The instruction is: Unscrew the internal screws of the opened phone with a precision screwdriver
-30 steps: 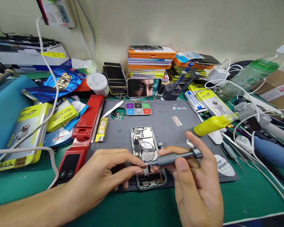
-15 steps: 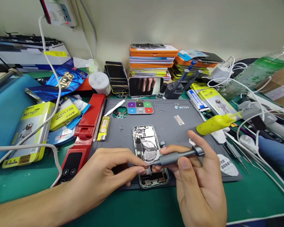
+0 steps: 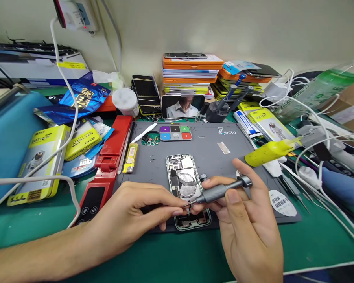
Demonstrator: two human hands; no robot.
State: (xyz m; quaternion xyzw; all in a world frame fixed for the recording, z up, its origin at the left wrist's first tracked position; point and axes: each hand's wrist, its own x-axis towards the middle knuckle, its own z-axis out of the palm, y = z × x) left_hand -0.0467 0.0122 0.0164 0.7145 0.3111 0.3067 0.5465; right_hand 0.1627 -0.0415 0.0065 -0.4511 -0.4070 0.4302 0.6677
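L hand (image 3: 144,208) has thumb + index tips pinched together at the bit end of a precision screwdriver (image 3: 216,193); R hand (image 3: 244,216) is wrapped on the handle, one finger raised by the end cap. Can't tell if a tiny screw sits in the L pinch. Driver's at a slant over the open phone (image 3: 181,167), which lies face-up on the grey repair mat (image 3: 206,165) nr its front edge, lower-mid part hidden by the hands.

To do it well, IMO: light pinch, steady bit, wrists low, so nothing small drops into the bare internals; keep tip & nails off flex cables.

Around: small dark part (image 3: 203,177) just beside the phone's R edge, v. close to R fingers, could get knocked. Loose specks (image 3: 152,158) L of phone, easy to lose. Farther up the mat: 5-colour block (image 3: 176,132), white pry tool (image 3: 144,133); yellow-wrapped strip (image 3: 130,158) on L side. Yellow bottle (image 3: 271,152) w/ white cables (image 3: 327,137) crowd the R side; red tool (image 3: 106,161) limits L elbow room.
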